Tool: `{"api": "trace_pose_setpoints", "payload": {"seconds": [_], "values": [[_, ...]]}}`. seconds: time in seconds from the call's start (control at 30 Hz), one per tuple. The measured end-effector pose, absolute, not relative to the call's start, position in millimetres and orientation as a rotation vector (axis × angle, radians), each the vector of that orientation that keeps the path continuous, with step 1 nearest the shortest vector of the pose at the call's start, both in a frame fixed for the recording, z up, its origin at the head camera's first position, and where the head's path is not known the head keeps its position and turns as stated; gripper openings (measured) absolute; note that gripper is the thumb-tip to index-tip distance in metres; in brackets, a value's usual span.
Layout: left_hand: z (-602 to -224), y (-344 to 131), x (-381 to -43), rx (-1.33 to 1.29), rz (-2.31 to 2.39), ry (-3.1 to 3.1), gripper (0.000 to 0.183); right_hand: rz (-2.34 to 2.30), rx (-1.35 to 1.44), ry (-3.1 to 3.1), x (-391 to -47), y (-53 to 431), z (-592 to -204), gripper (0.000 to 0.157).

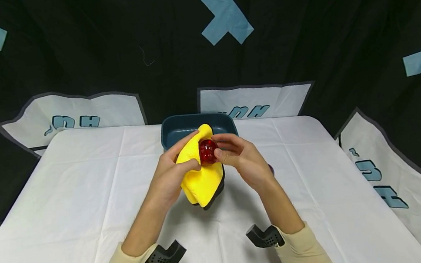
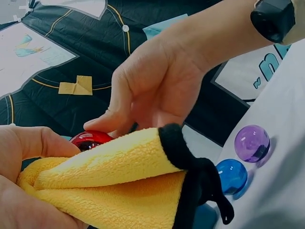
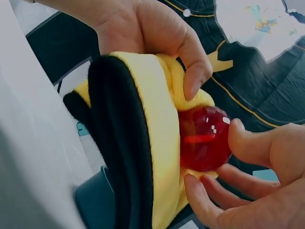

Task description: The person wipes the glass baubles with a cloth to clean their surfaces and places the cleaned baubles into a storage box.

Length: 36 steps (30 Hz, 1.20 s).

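Note:
A yellow fleecy cloth (image 1: 204, 187) with black edging lies folded in my left hand (image 1: 165, 175), which grips it between thumb and fingers. Against the cloth's yellow side sits a shiny, see-through red ball (image 3: 207, 138). My right hand (image 1: 246, 161) pinches this ball from the right, thumb on one side and fingertips on the other. Both hands are raised over the table, and the cloth's lower corners hang down. In the left wrist view, the cloth covers most of the red ball (image 2: 90, 139).
Behind the hands, a dark teal bin (image 1: 174, 124) stands near the far edge of the white-covered table (image 1: 85, 199). A purple ball (image 2: 251, 143) and a blue ball (image 2: 232, 176) rest on the table. Beyond it hangs a black curtain (image 1: 170, 62) with light-blue shapes.

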State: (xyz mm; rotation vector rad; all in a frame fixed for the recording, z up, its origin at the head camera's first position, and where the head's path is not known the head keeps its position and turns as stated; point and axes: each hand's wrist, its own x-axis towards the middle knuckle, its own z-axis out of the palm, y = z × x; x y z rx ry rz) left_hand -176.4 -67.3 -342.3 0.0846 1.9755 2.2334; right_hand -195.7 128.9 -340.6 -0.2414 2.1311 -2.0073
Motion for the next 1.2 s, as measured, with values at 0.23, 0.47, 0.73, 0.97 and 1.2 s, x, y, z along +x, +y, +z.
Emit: {"api": "trace_pose_setpoints", "payload": {"seconds": [0.23, 0.47, 0.73, 0.97, 1.2], "values": [[-343.8, -66.4, -176.5, 0.088, 2.233, 1.981, 0.074, -2.033, -0.301, 2.086, -194.3, 132.6, -338.6, 0.043], [-344.3, -65.5, -176.3, 0.08, 2.22, 1.995, 0.074, -1.994, -0.31, 2.082, -197.3, 136.1, -340.3, 0.055], [-341.8, -67.0, -175.4, 0.063, 2.216, 1.986, 0.074, -1.884, -0.232, 2.153, -197.7, 135.6, -340.4, 0.045], [-343.6, -65.8, -177.5, 0.067, 2.227, 1.979, 0.075, -1.948, -0.215, 2.181, -195.9, 129.3, -339.5, 0.043], [-345.2, -64.2, -178.1, 0.045, 2.235, 1.984, 0.075, -2.008, -0.266, 2.141, -195.0, 131.4, -339.1, 0.044]]}}
